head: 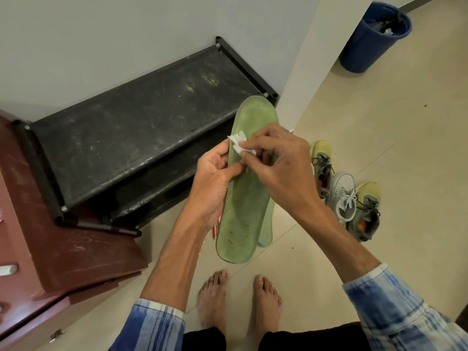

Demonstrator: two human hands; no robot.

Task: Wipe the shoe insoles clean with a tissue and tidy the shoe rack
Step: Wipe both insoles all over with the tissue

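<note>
Centrally, the left hand (212,183) gripped a green insole (243,219) at its left edge, with the thumb laid across the upper face and the other fingers (222,150) curled round the rim. The insole was held lengthwise in the air above the floor (354,122), toe end pointing away and heel end nearest the person's bare feet (214,300). A second insole (267,231) lay directly behind the first, showing only along the right edge and at the heel; what held it could not be told. The right hand (281,168) pinched a crumpled white tissue (239,143) between thumb and fingertips and pressed it on the insole's forepart, near the left edge. A black rack (141,127) stood against the wall (101,46) to the left, its top tier dusty and a lower tier visible beneath. Three shoes (342,196) lay on the floor just right of the hands: two yellow-green ones with a pale one between them. A red-brown cabinet (63,249) stood just beside the rack's left end. A blue bin (374,36) stood at upper right, well apart from the shoes.
</note>
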